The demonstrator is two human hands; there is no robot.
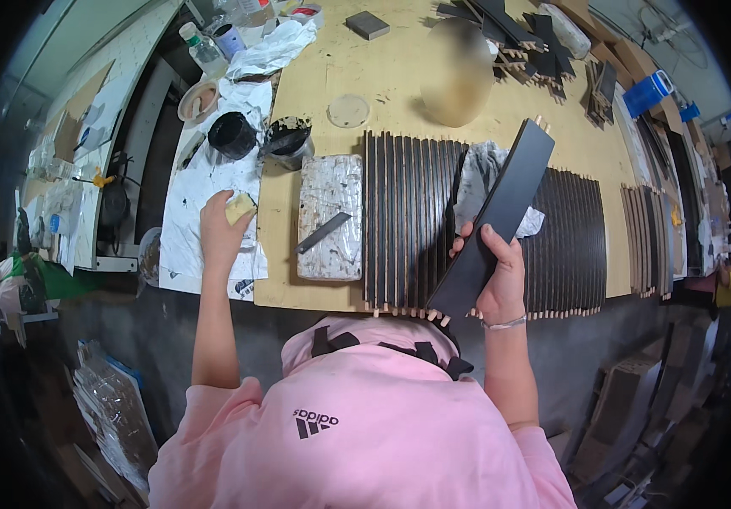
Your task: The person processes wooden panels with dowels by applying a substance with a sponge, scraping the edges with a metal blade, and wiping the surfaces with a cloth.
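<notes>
My left hand [223,227] pinches a pale yellow sponge [240,207] over white, black-stained paper [187,216]. In my right hand [503,278] is a flat black slat [501,208] with light wooden dowels at its ends, tilted with its far end to the right. Behind that slat a stained white rag [480,174] shows in part. Under it, rows of dark-edged slats [408,220] stand packed side by side, and a second row [569,242] lies to the right. Left of these rows, a dark flat strip [324,233] rests on a plastic-wrapped block [330,182].
A black-coated tub [232,136] and a dark-smeared cup [289,144] stand beyond the wrapped block. Near a round lid [348,110] is a blurred rounded shape [457,81]. Loose black slats [543,47] pile at the far right; a bottle [201,51] stands far left.
</notes>
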